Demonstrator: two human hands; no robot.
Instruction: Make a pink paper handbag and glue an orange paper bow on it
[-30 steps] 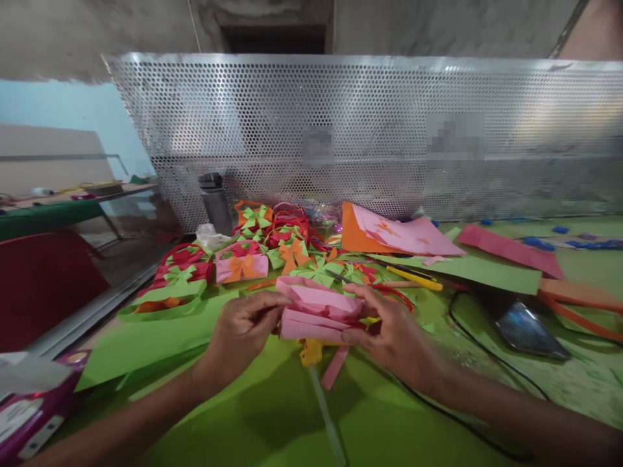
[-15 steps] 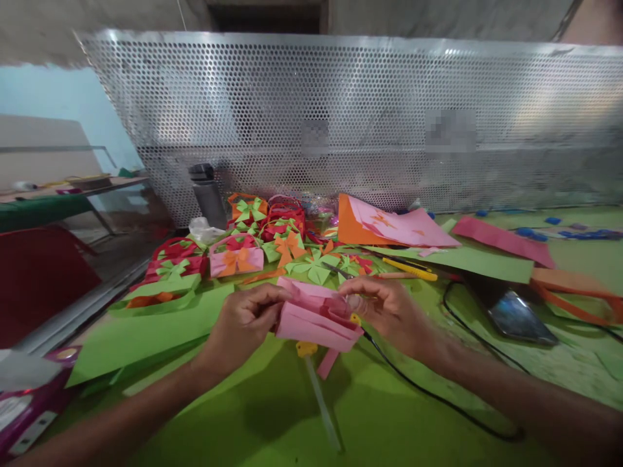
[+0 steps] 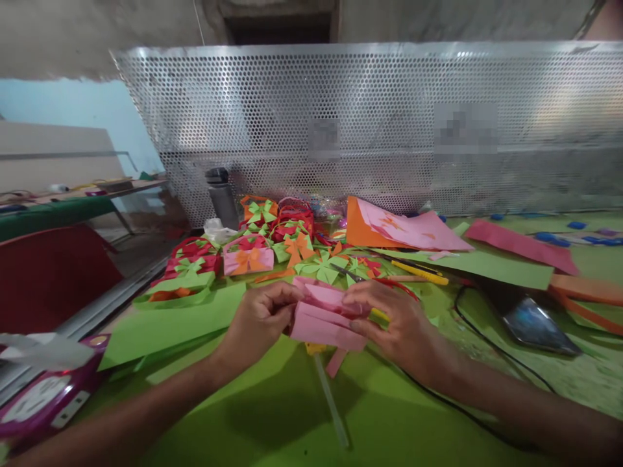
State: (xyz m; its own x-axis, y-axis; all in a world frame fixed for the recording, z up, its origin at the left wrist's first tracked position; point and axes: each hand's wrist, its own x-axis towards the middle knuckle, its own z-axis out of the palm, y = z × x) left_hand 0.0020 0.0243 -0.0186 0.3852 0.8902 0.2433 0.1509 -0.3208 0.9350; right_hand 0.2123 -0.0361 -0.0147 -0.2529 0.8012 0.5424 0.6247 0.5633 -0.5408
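Observation:
A small folded pink paper bag (image 3: 328,326) is held up in front of me between both hands, its top edge open. My left hand (image 3: 260,318) pinches its left end between thumb and fingers. My right hand (image 3: 402,327) grips the right end, fingers over the top and thumb on the front. Below the bag, a pink paper strip (image 3: 335,363) shows. A yellow glue gun, mostly hidden by the bag, lies beneath with a clear glue stick (image 3: 331,402) sticking out toward me. Its black cord (image 3: 452,405) passes under my right forearm.
Several decorated paper bags (image 3: 248,259) and bows stand behind my hands, with a grey bottle (image 3: 224,201). A yellow cutter (image 3: 419,272), scissors (image 3: 346,272), paper sheets (image 3: 511,267) and a phone (image 3: 540,324) lie rightward. A purple power strip (image 3: 53,395) is at left.
My right hand has closed from loose fingers at the bag's right edge to a grip over its top and front. The bag's opening looks narrower. The whole view has shifted slightly.

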